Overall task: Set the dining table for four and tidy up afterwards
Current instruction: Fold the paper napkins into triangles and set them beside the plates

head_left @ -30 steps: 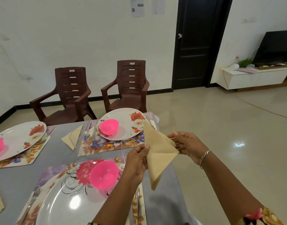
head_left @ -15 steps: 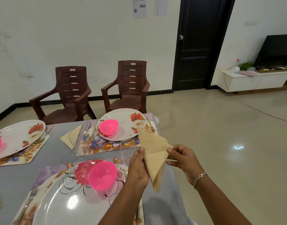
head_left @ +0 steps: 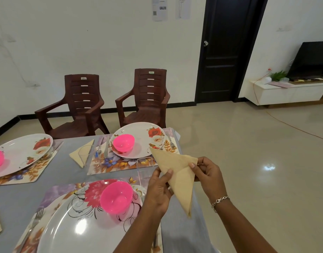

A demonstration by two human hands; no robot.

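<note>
At front of counter (head_left: 16, 195), near plate (head_left: 69, 234) with pink bowl (head_left: 117, 196). Above counter's right edge, left hand (head_left: 158, 190) and right hand (head_left: 207, 177), fingers (head_left: 192, 165) curled, pinch folded triangular napkin (head_left: 179, 173). Behind it, possibly clear glass (head_left: 145, 168). Farther: second plate (head_left: 140, 141), brown chair (head_left: 150, 99).

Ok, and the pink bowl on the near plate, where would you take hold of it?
By its rim on the right side, coming down from above, thumb inside. The pink bowl sits upright, mouth open, with a smooth round wall and no handle; that side lies nearest the left hand, which holds the napkin with the right hand.
</note>
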